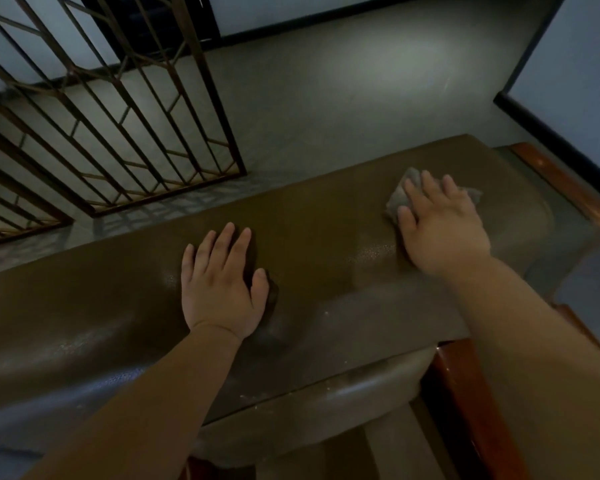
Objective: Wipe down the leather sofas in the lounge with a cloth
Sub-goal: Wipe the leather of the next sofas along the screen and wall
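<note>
Right hand (442,225) flat, fingers straight and a bit spread, pressing one grey cloth (400,199) onto the top of the sofa backrest (309,216). Cloth sticks out past the fingertips and on the thumb side; the rest is hidden under the palm. Left hand (222,284) also flat, fingers straight and close together, holding nothing, palm down on the same brown leather top, well apart from the right hand. Two hands, two bare forearms, one cloth, one sofa in view. Sofa top runs across the view, rounded front edge with faint pale specks near the lower middle. Two reddish wooden trim pieces: one (565,183) at the far right end of the sofa, one (465,403) lower right. Two metal grille panels (125,109) upper left, standing on a grey floor (343,84). Pale wall (575,64) with dark skirting at right.
</note>
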### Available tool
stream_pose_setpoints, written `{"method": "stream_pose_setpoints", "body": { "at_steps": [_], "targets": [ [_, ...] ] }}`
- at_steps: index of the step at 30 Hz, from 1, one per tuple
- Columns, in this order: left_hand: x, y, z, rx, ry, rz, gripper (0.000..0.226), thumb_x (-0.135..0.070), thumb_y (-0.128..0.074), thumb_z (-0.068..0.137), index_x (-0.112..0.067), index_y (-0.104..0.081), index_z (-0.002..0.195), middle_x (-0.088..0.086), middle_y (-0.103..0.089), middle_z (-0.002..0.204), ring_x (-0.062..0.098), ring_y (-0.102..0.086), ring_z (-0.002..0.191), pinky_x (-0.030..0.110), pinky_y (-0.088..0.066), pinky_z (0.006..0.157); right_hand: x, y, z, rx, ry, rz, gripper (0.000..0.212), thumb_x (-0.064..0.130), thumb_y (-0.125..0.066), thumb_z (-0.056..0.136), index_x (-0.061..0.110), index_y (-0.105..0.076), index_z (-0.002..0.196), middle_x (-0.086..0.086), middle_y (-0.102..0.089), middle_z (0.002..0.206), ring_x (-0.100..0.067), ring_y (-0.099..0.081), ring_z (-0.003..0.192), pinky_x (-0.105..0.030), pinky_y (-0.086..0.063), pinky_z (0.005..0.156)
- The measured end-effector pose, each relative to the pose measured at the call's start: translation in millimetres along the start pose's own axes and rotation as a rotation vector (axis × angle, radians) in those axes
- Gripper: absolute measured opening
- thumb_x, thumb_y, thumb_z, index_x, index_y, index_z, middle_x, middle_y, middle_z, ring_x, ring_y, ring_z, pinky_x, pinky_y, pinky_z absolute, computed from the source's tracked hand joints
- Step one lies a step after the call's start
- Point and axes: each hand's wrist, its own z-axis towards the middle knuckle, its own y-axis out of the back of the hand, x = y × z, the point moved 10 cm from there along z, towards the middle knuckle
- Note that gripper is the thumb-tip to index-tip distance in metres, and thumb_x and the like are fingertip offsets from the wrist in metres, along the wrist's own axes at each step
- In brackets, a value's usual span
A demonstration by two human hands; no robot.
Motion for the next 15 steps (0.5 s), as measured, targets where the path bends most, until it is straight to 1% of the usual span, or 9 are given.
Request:
{"method": "stream_pose_setpoints", "body": {
  "at_steps": [1,2,5,7,8,10,12,13,15],
  "targets": [
    [0,0,0,0.004,-0.006,0.005,0.067,-0.059,-0.028,0.101,-0.033,-0.033,0.162,-0.002,-0.034,0.17,0.024,-0.026,0.158,0.051,-0.012,0.131,13,-3,-8,0.009,-0.014,-0.017,0.064,0.048,-0.015,0.108,0.025,-0.014,0.168,-0.003,-0.01,0.176,-0.035,-0.007,0.161,-0.049,-0.01,0.13],
    [0,0,0,0.012,-0.009,0.009,0.067,-0.06,-0.027,0.101,-0.033,-0.032,0.163,-0.002,-0.034,0.17,0.024,-0.025,0.158,0.051,-0.013,0.131,37,-7,-21,0.015,0.027,-0.049,0.064,0.046,-0.012,0.108,0.026,-0.009,0.168,-0.002,-0.006,0.176,-0.034,-0.004,0.161,-0.05,-0.007,0.13],
    [-3,4,2,0.061,0.007,0.027,0.069,-0.062,-0.022,0.101,-0.034,-0.029,0.163,-0.003,-0.031,0.171,0.023,-0.024,0.159,0.052,-0.012,0.132,127,-25,-77,0.028,0.352,-0.071,0.064,0.046,-0.005,0.105,0.027,-0.003,0.166,0.004,0.003,0.174,-0.026,0.006,0.16,-0.048,0.005,0.128],
    [-4,5,0,0.159,0.017,0.058,0.073,-0.064,-0.014,0.098,-0.036,-0.026,0.164,-0.005,-0.028,0.172,0.021,-0.021,0.16,0.054,-0.006,0.132,143,-27,-96,0.126,0.486,-0.028,0.063,0.051,-0.011,0.107,0.03,-0.004,0.167,0.008,0.002,0.175,-0.024,0.006,0.161,-0.043,0.007,0.128],
    [-5,7,0,0.214,0.022,0.069,0.074,-0.065,-0.011,0.097,-0.037,-0.025,0.165,-0.006,-0.027,0.173,0.022,-0.021,0.16,0.057,-0.004,0.131,132,-22,-92,0.151,0.494,-0.015,0.063,0.051,-0.016,0.109,0.03,-0.005,0.167,0.008,0.0,0.176,-0.024,0.004,0.161,-0.041,0.006,0.128],
    [-11,17,7,0.268,0.08,0.037,0.073,-0.066,-0.016,0.097,-0.035,-0.033,0.161,0.0,-0.033,0.169,0.027,-0.027,0.157,0.064,-0.005,0.129,87,-9,-62,0.135,0.359,-0.02,0.062,0.047,-0.021,0.112,0.026,-0.007,0.168,0.004,-0.002,0.176,-0.026,-0.001,0.162,-0.04,0.0,0.129],
    [-30,28,22,0.296,0.17,-0.087,0.071,-0.065,-0.026,0.097,-0.029,-0.04,0.156,0.011,-0.039,0.163,0.035,-0.034,0.152,0.068,-0.01,0.126,20,2,-31,0.152,0.094,-0.006,0.061,0.044,-0.02,0.113,0.022,-0.007,0.168,-0.001,0.001,0.176,-0.03,0.0,0.162,-0.043,-0.003,0.13],
    [-47,26,30,0.321,0.182,-0.155,0.071,-0.065,-0.029,0.098,-0.03,-0.036,0.159,0.014,-0.032,0.166,0.038,-0.029,0.154,0.068,-0.01,0.126,-8,5,-24,0.158,-0.017,0.034,0.061,0.045,-0.019,0.113,0.022,-0.007,0.168,-0.002,0.002,0.176,-0.031,0.002,0.162,-0.046,-0.003,0.131],
    [-83,15,39,0.342,0.114,-0.2,0.071,-0.064,-0.027,0.102,-0.036,-0.019,0.167,0.008,-0.009,0.177,0.033,-0.007,0.163,0.066,-0.004,0.128,-24,4,-22,0.153,-0.125,0.113,0.061,0.045,-0.017,0.112,0.026,-0.005,0.168,-0.001,0.006,0.176,-0.033,0.007,0.161,-0.049,0.0,0.13]
  ]
}}
